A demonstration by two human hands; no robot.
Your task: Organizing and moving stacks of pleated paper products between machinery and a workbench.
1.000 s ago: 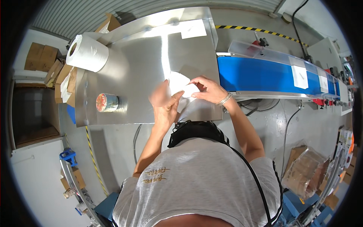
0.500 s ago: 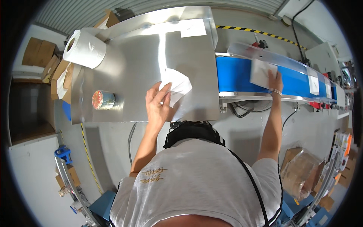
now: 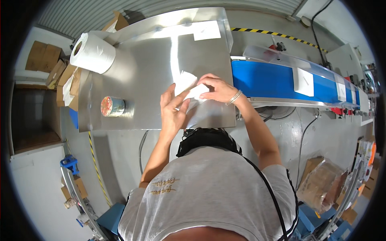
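Over the steel table (image 3: 140, 80), near its front edge, both hands work on a thin white packet (image 3: 185, 82) with a folded look. My left hand (image 3: 173, 112) pinches its lower left part between thumb and fingers. Reaching in from the right, my right hand (image 3: 220, 90) has thumb and fingertips closed on its right edge. The fingers hide part of the packet, and whether it is one piece or two I cannot tell. On the blue conveyor belt (image 3: 257, 78) to the right lies a flat white packet (image 3: 303, 83), apart from both hands.
A big white roll (image 3: 94, 54) rests at the table's far left, with a roll of shiny tape (image 3: 112, 107) nearer me. A white sheet (image 3: 206, 31) lies by the back lip. Along the conveyor's far side runs a clear guard (image 3: 277, 57); more white packets (image 3: 341, 92) are farther along.
My right hand has left the packet on the belt and come to the one at my left hand. The belt packets have shifted to the right.
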